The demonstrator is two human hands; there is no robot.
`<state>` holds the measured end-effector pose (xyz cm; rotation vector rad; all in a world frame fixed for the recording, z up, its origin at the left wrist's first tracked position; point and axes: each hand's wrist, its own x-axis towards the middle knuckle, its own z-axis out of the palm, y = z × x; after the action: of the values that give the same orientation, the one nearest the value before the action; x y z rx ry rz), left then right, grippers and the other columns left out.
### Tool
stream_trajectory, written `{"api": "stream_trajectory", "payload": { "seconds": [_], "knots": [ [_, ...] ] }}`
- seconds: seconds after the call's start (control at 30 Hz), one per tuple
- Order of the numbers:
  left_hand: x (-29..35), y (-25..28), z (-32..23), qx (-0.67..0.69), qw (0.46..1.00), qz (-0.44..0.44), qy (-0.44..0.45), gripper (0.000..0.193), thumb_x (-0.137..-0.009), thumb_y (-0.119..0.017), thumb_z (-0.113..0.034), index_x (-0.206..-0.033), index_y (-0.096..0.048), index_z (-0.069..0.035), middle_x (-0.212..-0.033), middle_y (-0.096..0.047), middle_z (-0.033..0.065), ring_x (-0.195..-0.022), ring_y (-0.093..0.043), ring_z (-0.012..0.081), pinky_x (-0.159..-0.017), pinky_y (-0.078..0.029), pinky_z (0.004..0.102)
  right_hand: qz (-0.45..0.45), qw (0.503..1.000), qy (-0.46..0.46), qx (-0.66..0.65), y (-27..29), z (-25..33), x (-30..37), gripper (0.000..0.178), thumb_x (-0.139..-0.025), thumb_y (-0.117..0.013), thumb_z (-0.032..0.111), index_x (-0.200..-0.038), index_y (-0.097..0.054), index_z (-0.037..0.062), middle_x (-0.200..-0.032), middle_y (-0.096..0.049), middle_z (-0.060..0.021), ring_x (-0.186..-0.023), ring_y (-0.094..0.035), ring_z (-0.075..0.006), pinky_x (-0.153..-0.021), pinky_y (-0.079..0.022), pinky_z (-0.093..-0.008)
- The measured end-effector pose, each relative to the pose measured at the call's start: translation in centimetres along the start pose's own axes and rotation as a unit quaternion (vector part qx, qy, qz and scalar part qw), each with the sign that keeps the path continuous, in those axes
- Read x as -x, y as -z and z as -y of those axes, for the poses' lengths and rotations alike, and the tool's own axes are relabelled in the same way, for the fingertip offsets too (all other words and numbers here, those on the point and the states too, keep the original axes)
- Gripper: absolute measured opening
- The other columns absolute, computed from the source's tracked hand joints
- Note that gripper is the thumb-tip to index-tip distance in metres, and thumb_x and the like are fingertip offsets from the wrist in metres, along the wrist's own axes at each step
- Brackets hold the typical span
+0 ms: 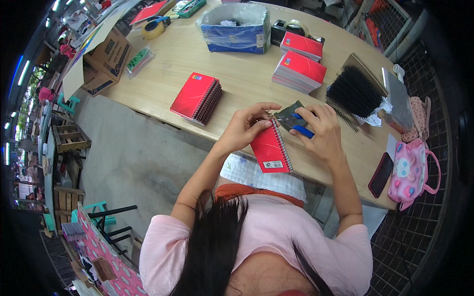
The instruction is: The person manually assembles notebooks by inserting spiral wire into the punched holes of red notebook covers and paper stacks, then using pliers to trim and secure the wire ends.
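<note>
Grey concrete floor [133,143] runs beneath a busy workshop, where slatted wooden crates [71,138] stand at far left and pink patterned cloth [123,264] covers a surface below. An open brown cardboard carton [106,61] sits at the edge of a pale wood-grain table [158,84], followed by a clear plastic packet [139,61] and a roll of yellowish tape [154,30]. Next comes a neat stack of glossy red notebooks [193,93], dark coils lined along one side, with a blue box [234,39] lined in crinkled clear film behind it.

At center, a worker's left hand [244,127] pinches the upper end of a spiral-bound red notebook [269,148], thumb on the smooth cover, fingers curled in. The notebook hangs tilted at the table's near edge, above the lap, its ringed spine to the right. Beside the spine's upper end is a dark-headed hand tool [304,132] with blue handles, gripped by the partly curled right hand [323,129]; whether its head touches the wire cannot be told.

Two more stacks of red notebooks [301,69] stand beyond, near a bristly mass of black coils [353,91]. A slim dark phone [381,175] and a soft, puffy pink pouch [407,172] finish the right side, beside black wire mesh [410,241].
</note>
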<state>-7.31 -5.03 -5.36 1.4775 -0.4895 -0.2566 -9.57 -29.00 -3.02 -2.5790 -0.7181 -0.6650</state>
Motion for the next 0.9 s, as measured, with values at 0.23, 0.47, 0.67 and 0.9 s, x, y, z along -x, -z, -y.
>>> {"api": "stream_trajectory", "payload": {
  "seconds": [0.23, 0.47, 0.67, 0.9],
  "knots": [
    [-0.1, 0.9, 0.3, -0.026, 0.999, 0.036, 0.011, 0.043, -0.092, -0.059, 0.006, -0.134, -0.054, 0.003, -0.091, -0.067, 0.0062, -0.095, -0.067, 0.0132, -0.085, -0.051, 0.0249, 0.010, 0.999, 0.044, -0.004, 0.3, 0.0, -0.7, 0.046, -0.068, -0.083, 0.030, -0.106, -0.068, 0.0104, -0.097, -0.061, -0.0086, -0.093, -0.060, -0.0299, -0.078, -0.044, -0.0426],
    [-0.1, 0.8, 0.3, -0.031, 0.999, 0.033, 0.015, 0.038, -0.091, -0.062, 0.004, -0.128, -0.059, 0.001, -0.086, -0.067, 0.0032, -0.086, -0.064, 0.0084, -0.079, -0.050, 0.0231, 0.027, 0.998, 0.049, 0.013, -0.3, -0.5, -0.3, 0.038, -0.072, -0.080, 0.034, -0.102, -0.067, 0.0136, -0.087, -0.060, -0.0041, -0.087, -0.061, -0.0247, -0.071, -0.045, -0.0389],
    [0.2, 1.2, 1.2, -0.024, 0.998, -0.014, 0.055, 0.033, -0.092, -0.066, 0.000, -0.124, -0.058, 0.003, -0.088, -0.069, 0.0034, -0.085, -0.065, 0.0082, -0.075, -0.053, 0.0222, 0.063, 0.997, -0.036, -0.034, 0.0, -0.3, 0.1, 0.041, -0.068, -0.083, 0.028, -0.101, -0.068, 0.0099, -0.085, -0.062, -0.0067, -0.081, -0.062, -0.0272, -0.070, -0.045, -0.0396],
    [0.2, 1.4, 1.3, -0.008, 0.996, -0.042, 0.076, 0.033, -0.091, -0.069, -0.001, -0.121, -0.057, 0.003, -0.088, -0.070, 0.0049, -0.080, -0.066, 0.0073, -0.070, -0.053, 0.0206, -0.017, 0.993, 0.063, 0.103, 0.7, 0.7, -0.9, 0.048, -0.073, -0.079, 0.033, -0.117, -0.066, 0.0175, -0.100, -0.060, -0.0021, -0.098, -0.058, -0.0220, -0.088, -0.039, -0.0430]
  ]
}}
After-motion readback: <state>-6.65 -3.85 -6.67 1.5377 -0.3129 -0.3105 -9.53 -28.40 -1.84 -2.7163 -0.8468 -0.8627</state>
